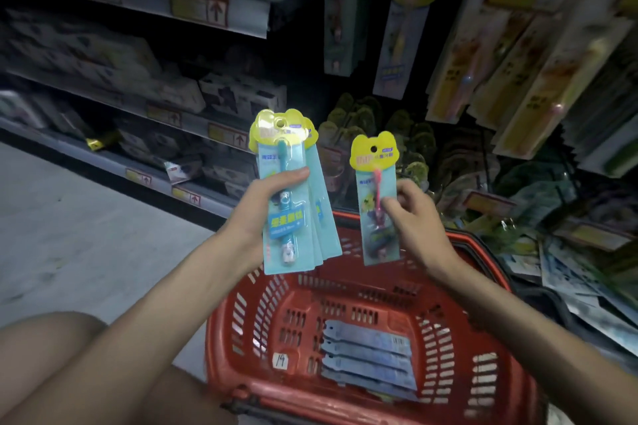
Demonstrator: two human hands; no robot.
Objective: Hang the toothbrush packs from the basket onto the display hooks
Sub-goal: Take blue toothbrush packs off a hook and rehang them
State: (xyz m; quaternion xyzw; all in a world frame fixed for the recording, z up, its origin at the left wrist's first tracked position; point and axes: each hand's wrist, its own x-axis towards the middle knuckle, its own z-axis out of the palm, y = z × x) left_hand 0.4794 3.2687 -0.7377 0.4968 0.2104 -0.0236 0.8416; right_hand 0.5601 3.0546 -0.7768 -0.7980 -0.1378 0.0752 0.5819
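My left hand (264, 207) grips a fanned stack of toothbrush packs (293, 238), light blue cards with yellow tops; the front one shows a teal brush. My right hand (412, 217) pinches a single toothbrush pack (374, 183) with a pink brush, held upright beside the stack. Both are raised above the red basket (248, 331). Several more packs (369, 355) lie face down on the basket floor. Rows of similar packs hang on the display (397, 45) straight ahead; the hooks themselves are too dark to make out.
Larger yellow hanging packs (518, 72) fill the upper right. Shelves of boxed goods (145, 79) with price tags run along the left. Loose packs (587, 286) pile at the lower right. Grey floor (69, 217) lies to the left, my knee (51, 348) below.
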